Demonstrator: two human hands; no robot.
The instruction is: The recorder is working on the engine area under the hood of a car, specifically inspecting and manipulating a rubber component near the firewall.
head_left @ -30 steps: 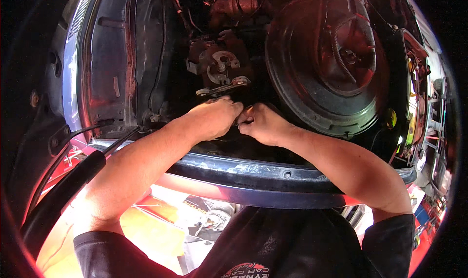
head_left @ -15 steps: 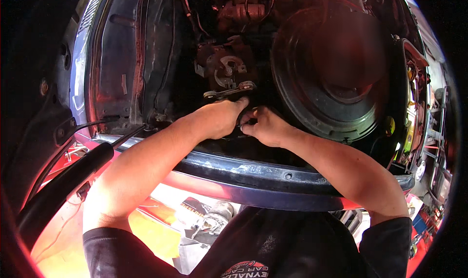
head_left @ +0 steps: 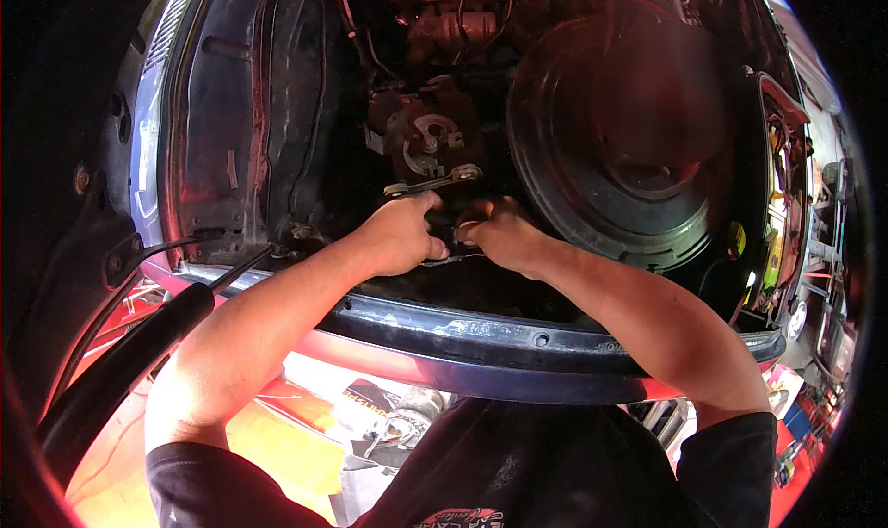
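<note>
Both hands are low inside the open car compartment, just behind its front edge. My left hand (head_left: 400, 236) has its thumb and forefinger apart, with a dark gap between them; its other fingers are hidden beneath. My right hand (head_left: 504, 238) is closed, its fingers curled around something small and dark that I cannot make out. The hands are close together but do not touch. Just beyond the left hand lies a flat metal link (head_left: 435, 181) with a round end on each side. Behind it sits a worn metal plate with a curved slotted bracket (head_left: 435, 137).
A large round dark pan-like part (head_left: 610, 223) fills the right side. The painted body edge (head_left: 444, 327) runs between me and the compartment. A black strut (head_left: 129, 361) slants in at the left. A yellow-tinted lamp area (head_left: 775, 195) lies at the far right.
My left hand has shifted slightly left and its thumb and forefinger have spread. My right hand stays at nearly the same spot, its fingers still curled. The view has shifted slightly.
</note>
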